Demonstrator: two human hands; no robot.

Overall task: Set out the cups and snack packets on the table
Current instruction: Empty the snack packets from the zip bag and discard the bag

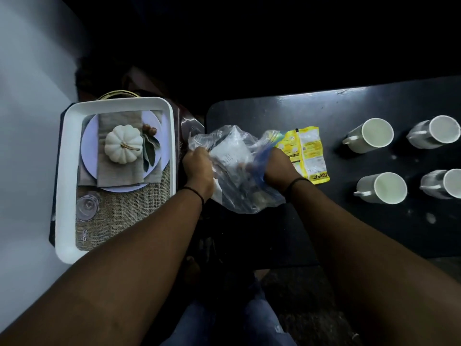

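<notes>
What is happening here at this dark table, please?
A person grips a clear plastic bag with the left hand and the right hand, over the edge of the dark table. One yellow snack packet lies beside the bag. Four white cups already stand on the table.

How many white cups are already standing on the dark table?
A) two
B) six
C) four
C: four white cups stand upright in two rows on the right part of the dark table, beside the yellow snack packet, while both hands, left hand and right hand, hold the clear plastic bag.
</notes>
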